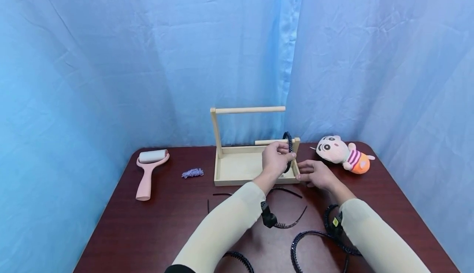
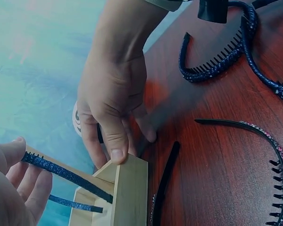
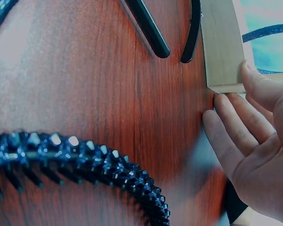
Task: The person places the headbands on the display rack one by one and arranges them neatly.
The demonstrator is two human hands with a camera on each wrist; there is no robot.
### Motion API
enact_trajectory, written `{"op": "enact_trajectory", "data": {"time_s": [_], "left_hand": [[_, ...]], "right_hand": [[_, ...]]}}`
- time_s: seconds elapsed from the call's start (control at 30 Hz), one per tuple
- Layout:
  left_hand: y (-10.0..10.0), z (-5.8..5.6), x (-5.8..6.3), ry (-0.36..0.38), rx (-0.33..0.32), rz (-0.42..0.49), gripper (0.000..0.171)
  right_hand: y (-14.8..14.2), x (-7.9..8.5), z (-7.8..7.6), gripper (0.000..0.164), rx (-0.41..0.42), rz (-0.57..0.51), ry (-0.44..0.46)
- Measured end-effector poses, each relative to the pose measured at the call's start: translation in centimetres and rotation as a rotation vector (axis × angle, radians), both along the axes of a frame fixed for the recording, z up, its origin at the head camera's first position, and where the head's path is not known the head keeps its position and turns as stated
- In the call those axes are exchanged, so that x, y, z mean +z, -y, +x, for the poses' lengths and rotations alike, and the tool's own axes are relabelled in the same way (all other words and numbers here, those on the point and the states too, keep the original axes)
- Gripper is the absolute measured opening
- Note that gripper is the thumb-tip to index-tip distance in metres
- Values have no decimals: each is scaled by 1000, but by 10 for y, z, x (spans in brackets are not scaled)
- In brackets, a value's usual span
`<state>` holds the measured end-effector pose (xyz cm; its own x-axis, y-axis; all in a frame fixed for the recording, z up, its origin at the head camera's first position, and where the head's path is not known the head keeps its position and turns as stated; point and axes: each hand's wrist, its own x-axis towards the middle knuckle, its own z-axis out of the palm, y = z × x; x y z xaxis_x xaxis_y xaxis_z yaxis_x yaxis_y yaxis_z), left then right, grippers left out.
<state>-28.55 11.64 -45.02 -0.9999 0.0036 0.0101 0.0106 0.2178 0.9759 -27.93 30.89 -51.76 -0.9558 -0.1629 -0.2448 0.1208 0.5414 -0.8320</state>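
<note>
My left hand (image 1: 275,157) pinches a dark, glittery toothed headband (image 2: 68,174) between thumb and fingers. It stands upright around the short lower bar (image 1: 264,142) of a pale wooden rack (image 1: 255,181) with a tray base. In the left wrist view the headband's two ends point down into the tray. My right hand (image 1: 319,176) holds the tray's right front corner, its thumb (image 2: 117,154) on the rim and its fingers (image 3: 238,117) along the outer end wall. The rack's longer upper bar (image 1: 249,110) carries nothing.
Several more headbands lie on the dark red table in front of the rack, one dark and beaded (image 3: 85,146) near my right wrist. A plush doll (image 1: 344,155) lies right of the rack. Purple cord (image 1: 192,173) and a pink-handled lint roller (image 1: 146,178) lie left. Blue curtains (image 1: 222,50) hang behind.
</note>
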Motion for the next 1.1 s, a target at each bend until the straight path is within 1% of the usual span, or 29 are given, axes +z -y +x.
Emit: {"op": "enact_trajectory", "data": {"time_s": [0.17,0.37,0.5,0.6,0.73,0.87,0.93,1.03,1.1], "left_hand": [[1,-1,-2,-1,-11,13,23],[5,-2,-4,-23,-55,5,26],[13,0,-4,-27,-87,0,29],[24,0,-4,-48,-112,8,29],[46,4,-6,-93,-153,6,24],[75,10,-7,-89,-201,36,22],[91,14,-7,-89,-227,54,24],[119,23,-8,-111,-260,38,25],[139,29,-10,-135,-277,5,25]], "right_hand": [[2,1,0,54,-12,-1,12],[2,1,0,55,-2,-7,11],[1,0,1,55,-7,-12,11],[1,-1,1,55,-10,-8,7],[2,-1,3,54,-14,1,3],[2,-1,5,54,-17,5,5],[2,-1,5,54,-16,5,2],[2,-1,4,54,-18,1,-2],[2,-1,2,54,-15,-1,-6]]}}
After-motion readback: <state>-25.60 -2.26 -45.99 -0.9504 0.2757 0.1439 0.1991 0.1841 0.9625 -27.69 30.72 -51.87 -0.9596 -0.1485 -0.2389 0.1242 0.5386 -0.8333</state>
